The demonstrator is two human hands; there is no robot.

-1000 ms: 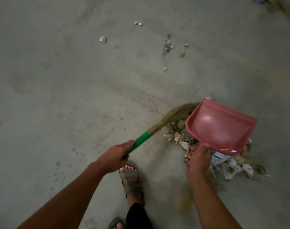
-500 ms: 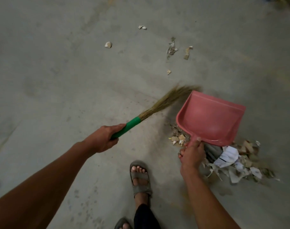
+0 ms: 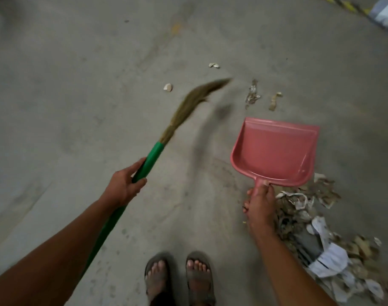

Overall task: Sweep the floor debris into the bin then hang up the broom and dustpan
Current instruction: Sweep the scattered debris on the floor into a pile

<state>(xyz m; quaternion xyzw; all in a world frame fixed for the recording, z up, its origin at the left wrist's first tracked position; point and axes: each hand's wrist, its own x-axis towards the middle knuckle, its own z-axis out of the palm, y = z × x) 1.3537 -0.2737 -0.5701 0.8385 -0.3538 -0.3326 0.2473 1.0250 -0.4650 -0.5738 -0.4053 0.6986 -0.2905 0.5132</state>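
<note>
My left hand (image 3: 125,184) grips the green handle of a grass broom (image 3: 188,106); its blurred bristles are raised and point up and to the right, near a pale shard (image 3: 168,87). My right hand (image 3: 259,202) holds the handle of an empty pink dustpan (image 3: 274,151), which is held flat over the floor. A pile of torn paper and brown scraps (image 3: 316,237) lies to the right of my right forearm. Small loose bits (image 3: 252,94) lie just beyond the dustpan's far edge.
The floor is bare grey concrete. My two sandalled feet (image 3: 179,279) stand at the bottom centre. Another white shard (image 3: 214,65) lies further out. A pale object (image 3: 385,14) and a yellow-black striped line sit at the top right corner.
The broom has swung up and left, away from the dustpan and the pile. The dustpan has come off the pile and levelled out. The view has shifted forward, and both feet now show.
</note>
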